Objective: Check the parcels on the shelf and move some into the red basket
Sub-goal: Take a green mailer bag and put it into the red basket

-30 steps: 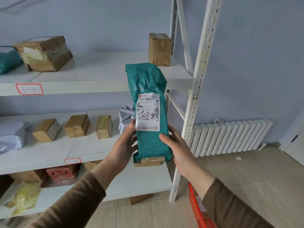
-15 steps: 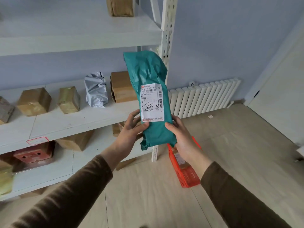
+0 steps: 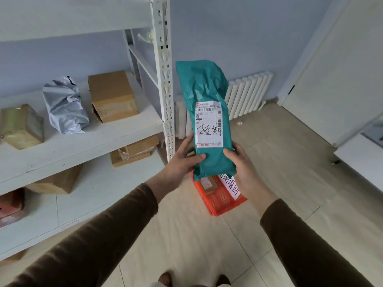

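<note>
A long teal plastic parcel [image 3: 204, 90] with a white shipping label stands upright in front of me. My left hand [image 3: 182, 160] grips its lower left side, thumb across the front. On the lower right edge my right hand [image 3: 243, 168] holds it too. Below the parcel the red basket [image 3: 219, 200] sits on the floor with a brown box inside and a white paper sign on its right rim. The parcel and my right hand hide part of the basket.
The white metal shelf [image 3: 87, 141] stands to the left, its post [image 3: 165, 83] close to the parcel. It carries a grey bag [image 3: 64, 106], brown boxes [image 3: 112, 96] and more boxes [image 3: 132, 153] lower down. A white radiator [image 3: 248, 92] lines the back wall; a white door [image 3: 339, 65] is to the right.
The view has turned right and down, away from the shelf. Both hands have carried the teal parcel rightwards past the shelf post, so it hangs above the red basket.
</note>
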`<action>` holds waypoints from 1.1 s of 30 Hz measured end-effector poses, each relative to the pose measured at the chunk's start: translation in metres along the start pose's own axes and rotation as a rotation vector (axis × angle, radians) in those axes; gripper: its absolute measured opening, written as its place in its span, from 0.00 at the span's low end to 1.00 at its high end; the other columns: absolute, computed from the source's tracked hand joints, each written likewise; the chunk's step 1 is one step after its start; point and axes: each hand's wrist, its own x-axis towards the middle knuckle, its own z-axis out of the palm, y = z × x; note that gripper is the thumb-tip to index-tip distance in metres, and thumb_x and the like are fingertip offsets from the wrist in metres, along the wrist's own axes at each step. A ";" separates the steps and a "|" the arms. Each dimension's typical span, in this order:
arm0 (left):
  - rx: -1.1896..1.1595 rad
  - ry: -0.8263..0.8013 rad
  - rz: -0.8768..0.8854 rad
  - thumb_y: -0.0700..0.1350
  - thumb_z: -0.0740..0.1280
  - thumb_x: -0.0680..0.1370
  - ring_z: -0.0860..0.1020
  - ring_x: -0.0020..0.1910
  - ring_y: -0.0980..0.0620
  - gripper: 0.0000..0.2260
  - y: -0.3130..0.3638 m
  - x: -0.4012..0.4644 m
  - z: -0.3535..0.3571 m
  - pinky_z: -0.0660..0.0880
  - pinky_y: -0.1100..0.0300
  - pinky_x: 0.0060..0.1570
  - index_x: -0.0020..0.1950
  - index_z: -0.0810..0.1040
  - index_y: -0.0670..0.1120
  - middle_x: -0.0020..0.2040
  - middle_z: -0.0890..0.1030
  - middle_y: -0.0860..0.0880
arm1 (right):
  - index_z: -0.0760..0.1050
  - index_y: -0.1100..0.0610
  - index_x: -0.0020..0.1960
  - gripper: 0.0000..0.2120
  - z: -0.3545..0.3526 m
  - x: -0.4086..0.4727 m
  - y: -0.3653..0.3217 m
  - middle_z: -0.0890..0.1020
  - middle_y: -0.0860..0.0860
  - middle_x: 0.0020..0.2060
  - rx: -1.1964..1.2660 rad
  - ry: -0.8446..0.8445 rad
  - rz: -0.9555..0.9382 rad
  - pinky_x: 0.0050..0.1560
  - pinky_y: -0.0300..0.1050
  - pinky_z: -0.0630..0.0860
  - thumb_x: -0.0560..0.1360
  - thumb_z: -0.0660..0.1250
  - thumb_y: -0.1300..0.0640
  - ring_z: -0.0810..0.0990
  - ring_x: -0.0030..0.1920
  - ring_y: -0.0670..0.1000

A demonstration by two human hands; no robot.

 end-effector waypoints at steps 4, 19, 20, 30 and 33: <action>-0.018 -0.050 -0.028 0.41 0.76 0.76 0.79 0.69 0.47 0.38 -0.019 0.038 0.036 0.80 0.44 0.64 0.80 0.64 0.63 0.73 0.76 0.52 | 0.72 0.52 0.74 0.23 -0.049 0.018 -0.004 0.83 0.55 0.65 -0.001 0.012 0.017 0.62 0.60 0.81 0.80 0.69 0.58 0.84 0.62 0.59; -0.340 0.276 -0.242 0.50 0.73 0.79 0.79 0.66 0.48 0.29 -0.136 0.189 0.185 0.77 0.46 0.65 0.76 0.65 0.52 0.69 0.78 0.47 | 0.77 0.51 0.60 0.10 -0.229 0.135 0.001 0.88 0.48 0.48 -0.040 0.016 0.154 0.41 0.39 0.82 0.79 0.71 0.58 0.88 0.47 0.48; -0.371 0.278 -0.263 0.51 0.74 0.78 0.78 0.68 0.47 0.29 -0.146 0.198 0.187 0.73 0.42 0.70 0.76 0.68 0.50 0.70 0.78 0.46 | 0.77 0.52 0.60 0.11 -0.234 0.144 0.007 0.88 0.50 0.50 -0.043 0.018 0.171 0.41 0.39 0.82 0.79 0.71 0.58 0.88 0.48 0.49; -0.619 0.529 -0.351 0.41 0.74 0.79 0.81 0.63 0.45 0.19 -0.233 0.297 0.169 0.80 0.49 0.64 0.68 0.74 0.43 0.65 0.80 0.43 | 0.68 0.49 0.74 0.26 -0.271 0.231 0.115 0.78 0.54 0.68 0.004 0.131 0.409 0.62 0.53 0.82 0.80 0.67 0.41 0.80 0.67 0.55; -0.654 0.605 -0.383 0.40 0.74 0.78 0.83 0.60 0.47 0.19 -0.272 0.327 0.163 0.83 0.53 0.57 0.69 0.75 0.42 0.64 0.82 0.43 | 0.68 0.47 0.74 0.36 -0.279 0.244 0.164 0.77 0.52 0.68 0.232 0.180 0.557 0.74 0.58 0.71 0.72 0.71 0.34 0.75 0.71 0.54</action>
